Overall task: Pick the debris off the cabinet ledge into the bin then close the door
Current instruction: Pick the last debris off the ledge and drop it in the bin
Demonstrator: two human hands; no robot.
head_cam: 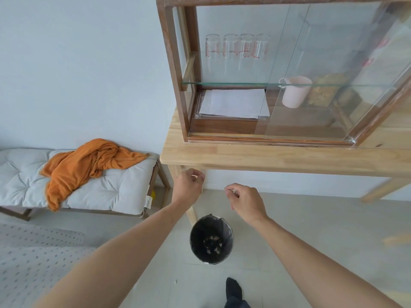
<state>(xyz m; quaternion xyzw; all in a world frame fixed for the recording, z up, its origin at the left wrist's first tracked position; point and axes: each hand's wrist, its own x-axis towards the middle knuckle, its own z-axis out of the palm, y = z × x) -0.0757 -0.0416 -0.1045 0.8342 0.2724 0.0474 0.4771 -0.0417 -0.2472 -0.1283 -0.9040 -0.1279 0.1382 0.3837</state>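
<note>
A dark wooden cabinet (175, 70) with sliding glass doors stands on a pale wooden table (278, 155). The glass door (333, 70) covers the right part and the left part is open. The cabinet's bottom ledge (255, 140) looks bare. On the floor below stands a black-lined bin (211, 238) with pale scraps of debris (212, 242) at its bottom. My left hand (189, 185) and my right hand (246, 202) hover under the table's front edge, above and beyond the bin, fingers curled and pinched. Anything between the fingertips is too small to tell.
Inside the cabinet are white papers (235, 103), a pink mug (294, 92), several measuring glasses (238, 46) and a glass shelf. To the left is a cushioned bench (106, 187) with an orange cloth (89, 165). A table leg (191, 212) stands behind the bin. My socked foot (233, 290) is near the bin.
</note>
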